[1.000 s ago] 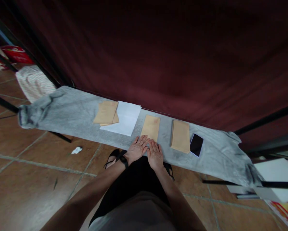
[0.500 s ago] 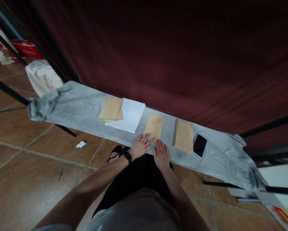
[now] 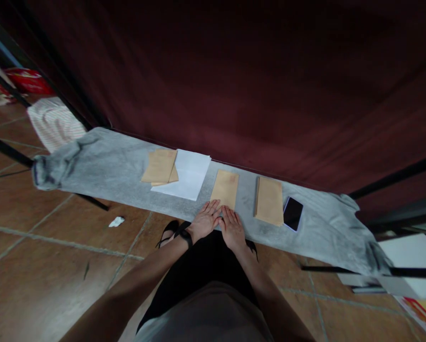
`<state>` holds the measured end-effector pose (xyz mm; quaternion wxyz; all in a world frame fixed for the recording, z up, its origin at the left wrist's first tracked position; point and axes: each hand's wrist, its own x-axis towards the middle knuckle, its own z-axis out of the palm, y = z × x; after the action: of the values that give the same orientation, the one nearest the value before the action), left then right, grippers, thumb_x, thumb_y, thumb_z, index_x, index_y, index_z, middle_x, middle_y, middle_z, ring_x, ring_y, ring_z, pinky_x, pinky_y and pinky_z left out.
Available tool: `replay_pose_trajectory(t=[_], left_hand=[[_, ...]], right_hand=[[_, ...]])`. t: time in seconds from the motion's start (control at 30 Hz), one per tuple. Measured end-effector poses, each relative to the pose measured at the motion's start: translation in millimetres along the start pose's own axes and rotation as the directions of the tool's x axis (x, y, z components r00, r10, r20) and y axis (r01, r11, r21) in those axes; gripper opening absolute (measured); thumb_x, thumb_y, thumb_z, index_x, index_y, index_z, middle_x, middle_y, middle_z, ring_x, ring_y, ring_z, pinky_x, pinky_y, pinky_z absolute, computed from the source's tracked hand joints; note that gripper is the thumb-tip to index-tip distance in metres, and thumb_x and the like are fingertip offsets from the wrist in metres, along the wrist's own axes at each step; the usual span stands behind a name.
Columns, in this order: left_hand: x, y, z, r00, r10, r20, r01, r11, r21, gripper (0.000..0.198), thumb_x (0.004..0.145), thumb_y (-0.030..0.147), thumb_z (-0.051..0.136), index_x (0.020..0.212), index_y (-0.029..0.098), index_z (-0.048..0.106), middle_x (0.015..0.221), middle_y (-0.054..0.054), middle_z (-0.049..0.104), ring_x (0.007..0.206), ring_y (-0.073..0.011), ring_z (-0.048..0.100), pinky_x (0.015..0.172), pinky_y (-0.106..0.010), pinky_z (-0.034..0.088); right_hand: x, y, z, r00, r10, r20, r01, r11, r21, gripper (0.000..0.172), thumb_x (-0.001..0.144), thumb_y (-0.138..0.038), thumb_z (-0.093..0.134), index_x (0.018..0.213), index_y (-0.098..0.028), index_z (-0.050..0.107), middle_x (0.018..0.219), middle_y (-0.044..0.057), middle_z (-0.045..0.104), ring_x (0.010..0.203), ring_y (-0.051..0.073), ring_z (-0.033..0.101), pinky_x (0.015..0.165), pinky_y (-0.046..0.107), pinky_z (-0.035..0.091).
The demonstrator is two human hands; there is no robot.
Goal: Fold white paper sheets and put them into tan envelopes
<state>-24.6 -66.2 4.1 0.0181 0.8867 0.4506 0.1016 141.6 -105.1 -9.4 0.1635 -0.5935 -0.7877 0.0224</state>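
One brown paper envelope (image 3: 226, 186) lies flat on the grey cloth in front of me. My left hand (image 3: 204, 221) rests palm down on its near left end, fingers stretched out. Beside it, my right hand (image 3: 231, 226) lies flat with its fingers on the envelope's near edge, and the two hands touch or nearly touch at the thumbs. Both hands cover the near end of the envelope. To the right sits a neat stack of brown envelopes (image 3: 269, 200). On the left, a few more envelopes (image 3: 160, 166) lie fanned partly over white paper sheets (image 3: 187, 176).
A smartphone (image 3: 293, 213) lies right of the envelope stack. Grey cloth (image 3: 109, 164) covers the narrow bench, bunched at both ends. Behind it hangs a dark red curtain (image 3: 241, 95). Black metal bars flank both sides. A crumpled white tissue (image 3: 116, 222) is on the tiled floor.
My right hand has slid left, closer to my left hand, along the envelope's near edge. The view has shifted slightly; the envelopes, sheets and phone keep their places.
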Motion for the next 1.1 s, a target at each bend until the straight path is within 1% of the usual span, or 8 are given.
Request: replay_pose_trajectory(t=[0.13, 0.3, 0.43, 0.57, 0.67, 0.8, 0.93, 1.1], left_hand=[[-1.9, -1.8, 2.5, 1.0, -0.004, -0.023, 0.003, 1.0, -0.005, 0.056, 0.105, 0.038, 0.03, 0.154, 0.013, 0.036, 0.162, -0.012, 0.034, 0.151, -0.021, 0.028, 0.125, -0.042, 0.023], [-8.2, -2.9, 1.8, 0.998, -0.034, -0.045, 0.035, 0.999, 0.018, 0.06, 0.104, 0.042, 0.03, 0.154, 0.009, 0.035, 0.161, -0.015, 0.034, 0.151, -0.0229, 0.028, 0.125, -0.043, 0.025], [-11.6, -0.1, -1.8, 0.996, -0.072, -0.06, 0.073, 0.997, 0.013, 0.06, 0.104, 0.042, 0.031, 0.153, 0.008, 0.037, 0.159, -0.016, 0.037, 0.151, -0.0247, 0.029, 0.124, -0.045, 0.026], [-7.3, 7.5, -5.6, 0.991, -0.121, -0.063, 0.12, 0.993, -0.011, 0.058, 0.104, 0.038, 0.03, 0.149, 0.004, 0.043, 0.157, -0.019, 0.04, 0.15, -0.0273, 0.031, 0.124, -0.047, 0.025], [1.8, 13.5, -6.6, 0.99, -0.135, -0.043, 0.133, 0.99, -0.056, 0.055, 0.105, 0.035, 0.027, 0.148, 0.005, 0.045, 0.157, -0.017, 0.041, 0.15, -0.0256, 0.032, 0.124, -0.046, 0.025], [21.8, 16.8, -4.2, 0.992, -0.121, 0.039, 0.124, 0.987, -0.1, 0.054, 0.105, 0.034, 0.024, 0.15, 0.012, 0.043, 0.159, -0.012, 0.039, 0.15, -0.0234, 0.031, 0.124, -0.045, 0.025], [47.5, 14.5, 1.8, 0.984, -0.142, 0.108, 0.152, 0.984, -0.093, 0.056, 0.105, 0.036, 0.025, 0.153, 0.013, 0.039, 0.162, -0.012, 0.033, 0.152, -0.0239, 0.025, 0.125, -0.044, 0.02], [78.1, 9.1, 10.9, 0.975, -0.188, 0.119, 0.196, 0.979, -0.056, 0.056, 0.104, 0.036, 0.026, 0.156, 0.016, 0.033, 0.166, -0.011, 0.024, 0.154, -0.027, 0.017, 0.125, -0.05, 0.012]], right_hand=[[-7.8, 10.3, 1.7, 0.999, 0.003, -0.043, -0.004, 1.0, -0.019, 0.051, 0.107, -0.037, 0.033, 0.153, -0.016, 0.04, 0.156, 0.009, 0.043, 0.144, 0.023, 0.042, 0.121, 0.044, 0.026], [-11.2, 21.1, 1.3, 0.999, 0.012, -0.052, -0.013, 1.0, -0.022, 0.05, 0.107, -0.035, 0.035, 0.153, -0.016, 0.041, 0.156, 0.008, 0.043, 0.142, 0.022, 0.044, 0.122, 0.043, 0.025], [-10.3, 21.4, 1.5, 0.998, 0.025, -0.065, -0.025, 1.0, -0.009, 0.05, 0.106, -0.034, 0.037, 0.152, -0.016, 0.042, 0.155, 0.008, 0.045, 0.142, 0.022, 0.046, 0.123, 0.044, 0.024], [-9.5, 20.3, 0.7, 0.997, 0.027, -0.069, -0.026, 1.0, 0.015, 0.05, 0.105, -0.034, 0.038, 0.152, -0.017, 0.042, 0.154, 0.008, 0.046, 0.142, 0.023, 0.045, 0.122, 0.045, 0.026], [-9.2, 19.4, 0.4, 0.997, 0.044, -0.065, -0.042, 0.999, 0.026, 0.05, 0.105, -0.033, 0.04, 0.152, -0.018, 0.042, 0.154, 0.009, 0.047, 0.142, 0.023, 0.045, 0.122, 0.045, 0.027], [-8.6, 17.6, 0.5, 0.996, 0.073, -0.053, -0.071, 0.997, 0.037, 0.049, 0.104, -0.032, 0.04, 0.151, -0.018, 0.044, 0.154, 0.009, 0.047, 0.143, 0.023, 0.044, 0.122, 0.045, 0.026], [-7.7, 16.2, 0.0, 0.995, 0.084, -0.058, -0.081, 0.995, 0.05, 0.049, 0.103, -0.031, 0.041, 0.15, -0.016, 0.046, 0.153, 0.009, 0.049, 0.142, 0.023, 0.045, 0.123, 0.046, 0.026], [-6.5, 15.7, -1.0, 0.994, 0.08, -0.08, -0.074, 0.994, 0.075, 0.049, 0.103, -0.031, 0.042, 0.148, -0.015, 0.048, 0.152, 0.009, 0.05, 0.141, 0.024, 0.046, 0.122, 0.047, 0.026]])
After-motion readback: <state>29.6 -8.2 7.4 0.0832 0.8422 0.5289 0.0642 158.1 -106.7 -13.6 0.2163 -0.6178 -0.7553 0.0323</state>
